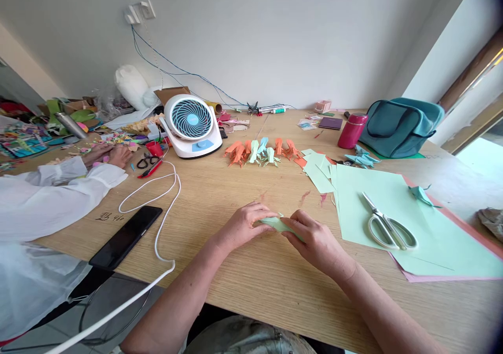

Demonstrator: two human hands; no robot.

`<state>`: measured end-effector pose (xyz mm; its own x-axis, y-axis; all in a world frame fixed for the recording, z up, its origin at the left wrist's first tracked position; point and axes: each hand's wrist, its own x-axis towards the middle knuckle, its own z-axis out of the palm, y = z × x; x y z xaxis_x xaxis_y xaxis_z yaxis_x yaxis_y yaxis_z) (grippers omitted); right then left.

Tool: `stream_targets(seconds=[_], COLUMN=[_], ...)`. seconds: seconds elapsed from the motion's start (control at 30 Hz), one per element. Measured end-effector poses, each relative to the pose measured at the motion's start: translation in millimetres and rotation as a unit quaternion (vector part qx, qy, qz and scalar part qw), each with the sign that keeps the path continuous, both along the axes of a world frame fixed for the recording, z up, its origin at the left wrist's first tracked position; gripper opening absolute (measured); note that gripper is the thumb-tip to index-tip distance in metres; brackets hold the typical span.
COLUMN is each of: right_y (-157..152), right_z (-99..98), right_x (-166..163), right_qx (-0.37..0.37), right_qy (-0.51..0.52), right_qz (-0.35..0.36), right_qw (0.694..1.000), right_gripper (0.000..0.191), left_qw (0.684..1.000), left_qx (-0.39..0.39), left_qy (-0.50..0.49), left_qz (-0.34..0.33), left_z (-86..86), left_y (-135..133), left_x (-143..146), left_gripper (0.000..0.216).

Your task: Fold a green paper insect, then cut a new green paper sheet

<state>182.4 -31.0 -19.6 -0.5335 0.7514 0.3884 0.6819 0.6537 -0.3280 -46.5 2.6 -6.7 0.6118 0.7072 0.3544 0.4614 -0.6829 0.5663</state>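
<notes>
Head view: a light green strip of folded paper [280, 224] sits between both hands, low over the near part of the table [212, 197]; fingers of the left hand [248, 222] pinch one end, fingers of the right hand [314, 236] close on the other; beyond them stands a row of folded paper figures [237, 153] in orange, green and blue, apparently finished; the piece in hand looks only partly shaped, its exact folds hidden by the fingers; smaller green slips [319, 174] lie flat and unfolded, beside large green sheets [353, 197] bearing scissors [382, 218], seemingly stock left to work.
</notes>
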Motion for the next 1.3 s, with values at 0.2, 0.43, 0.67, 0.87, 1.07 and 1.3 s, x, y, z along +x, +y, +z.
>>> stream_targets(seconds=[0.2, 0.43, 0.67, 0.87, 1.07, 1.3], right_y=[1.0, 0.9, -0.8, -0.9, -2.2, 0.6], right_z=[0.6, 1.5, 3.6, 5.7, 8.3, 12.7], right_x=[0.6, 0.5, -0.6, 0.4, 1.0, 5.0], right_qx=[0.008, 0.027, 0.032, -0.011, -0.043, -0.060], right_qy=[-0.003, -0.012, -0.052, -0.057, 0.012, 0.053], right_qz=[-0.018, -0.032, -0.046, -0.039, -0.023, -0.009], right_qw=[1.000, 0.999, 0.997, 0.998, 0.999, 0.997], right_gripper=[0.026, 0.025, 0.018, 0.017, 0.015, 0.018], left_qw=[0.999, 1.000, 0.998, 0.995, 0.999, 0.997], left_qx=[-0.019, 0.004, 0.059, 0.082, 0.043, -0.041], left_qy=[-0.025, -0.021, 0.032, 0.063, 0.016, -0.059], left_qz=[0.025, 0.021, -0.005, -0.015, -0.007, 0.016], left_z=[-1.8, -4.7, -4.1, -4.9, -2.4, -4.2], left_y=[-0.6, 0.4, 0.1, -0.6, -1.2, 2.5], left_x=[1.4, -0.1, -0.4, -0.1, -0.5, -2.5], left_gripper=[0.030, 0.027, 0.030, 0.031, 0.030, 0.029])
